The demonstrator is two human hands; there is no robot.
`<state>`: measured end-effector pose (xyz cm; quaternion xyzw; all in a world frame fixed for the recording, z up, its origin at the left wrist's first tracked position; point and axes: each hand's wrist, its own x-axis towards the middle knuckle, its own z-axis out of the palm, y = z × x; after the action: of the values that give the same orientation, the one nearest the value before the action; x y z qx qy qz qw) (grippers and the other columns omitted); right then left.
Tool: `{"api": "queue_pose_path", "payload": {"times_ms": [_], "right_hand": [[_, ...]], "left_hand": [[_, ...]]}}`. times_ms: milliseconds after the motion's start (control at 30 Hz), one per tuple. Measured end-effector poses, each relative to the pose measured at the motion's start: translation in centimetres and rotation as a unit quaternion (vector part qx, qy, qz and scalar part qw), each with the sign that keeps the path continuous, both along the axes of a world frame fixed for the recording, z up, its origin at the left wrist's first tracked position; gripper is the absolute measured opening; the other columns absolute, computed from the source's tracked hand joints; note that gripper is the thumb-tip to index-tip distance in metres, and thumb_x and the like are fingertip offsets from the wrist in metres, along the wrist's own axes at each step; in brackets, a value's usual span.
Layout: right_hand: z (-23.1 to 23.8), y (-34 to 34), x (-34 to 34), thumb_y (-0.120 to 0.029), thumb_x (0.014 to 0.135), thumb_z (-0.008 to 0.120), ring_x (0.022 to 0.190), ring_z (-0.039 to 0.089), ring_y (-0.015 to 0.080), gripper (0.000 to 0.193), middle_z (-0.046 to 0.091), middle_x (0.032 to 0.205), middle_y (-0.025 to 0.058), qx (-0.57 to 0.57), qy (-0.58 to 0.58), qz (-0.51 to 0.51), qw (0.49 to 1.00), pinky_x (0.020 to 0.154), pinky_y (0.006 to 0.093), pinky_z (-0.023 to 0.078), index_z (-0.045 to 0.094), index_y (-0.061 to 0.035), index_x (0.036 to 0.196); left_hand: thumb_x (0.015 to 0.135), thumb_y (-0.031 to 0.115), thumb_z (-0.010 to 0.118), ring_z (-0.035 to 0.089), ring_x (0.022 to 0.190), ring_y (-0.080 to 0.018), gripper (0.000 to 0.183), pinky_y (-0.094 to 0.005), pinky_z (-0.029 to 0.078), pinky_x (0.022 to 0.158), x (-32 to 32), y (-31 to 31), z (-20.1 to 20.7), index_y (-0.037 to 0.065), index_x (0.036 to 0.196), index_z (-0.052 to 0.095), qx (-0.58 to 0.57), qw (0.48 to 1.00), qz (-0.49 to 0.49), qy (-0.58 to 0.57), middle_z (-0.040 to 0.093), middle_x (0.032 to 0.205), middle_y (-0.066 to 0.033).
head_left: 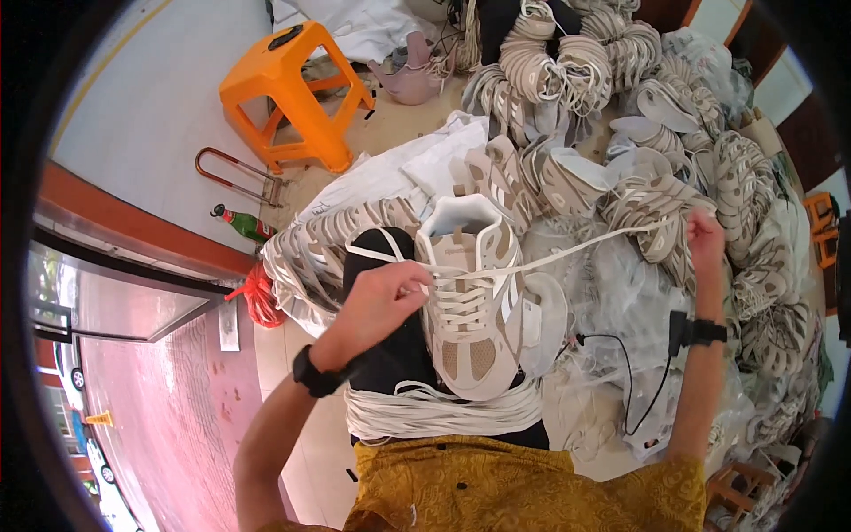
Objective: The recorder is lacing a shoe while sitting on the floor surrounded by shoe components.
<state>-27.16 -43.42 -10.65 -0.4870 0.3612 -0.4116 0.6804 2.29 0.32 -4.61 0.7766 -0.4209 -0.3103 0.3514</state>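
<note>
A beige and white sneaker (479,361) rests on my lap, its toe pointing toward me. White laces cross over its tongue in several rows. My right hand (706,238), far out to the right, is closed on one end of the shoelace (592,243), which runs nearly taut from the shoe's upper eyelets. At the shoe's left side my left hand (390,294) has its fingers curled together by the top eyelets, pinching the lace there. Another stretch of lace loops over my dark-clad left knee, above that hand. A thick bundle of white laces (443,412) lies across my lap.
Piles of similar shoe uppers (576,66) cover the floor ahead and to the right. Clear plastic bags (620,284) lie at right. An orange stool (292,93), a green bottle (241,222) and a red bag (260,297) stand at left. A black cable (629,381) hangs by my right wrist.
</note>
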Motion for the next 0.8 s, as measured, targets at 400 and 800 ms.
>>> {"api": "queue_pose_path", "payload": {"times_ms": [400,800], "right_hand": [[0.9,25.7,14.3,-0.032,0.062,0.067,0.045,0.046,0.0253,0.032,0.049,0.053,0.0145,-0.308,0.279,0.254,0.874,0.047,0.0335,0.038,0.059,-0.0013,0.062],[0.7,25.4,15.5,-0.011,0.068,0.061,0.043,0.039,0.005,0.014,0.045,0.05,-0.0023,0.14,0.007,0.346,0.928,0.04,0.0202,0.026,0.055,-0.0022,0.058]], "left_hand": [[0.074,0.012,0.057,0.056,0.066,-0.0277,0.01,-0.0365,0.045,0.057,-0.9,-3.3,-0.7,0.005,0.081,0.056,-0.056,0.919,-0.111,-0.374,0.055,0.069,-0.0099],[0.075,0.011,0.057,0.058,0.065,-0.0298,0.009,-0.0347,0.046,0.058,-3.3,-3.8,-2.8,0.005,0.082,0.058,-0.095,0.978,-0.018,-0.185,0.058,0.072,-0.0126]]}}
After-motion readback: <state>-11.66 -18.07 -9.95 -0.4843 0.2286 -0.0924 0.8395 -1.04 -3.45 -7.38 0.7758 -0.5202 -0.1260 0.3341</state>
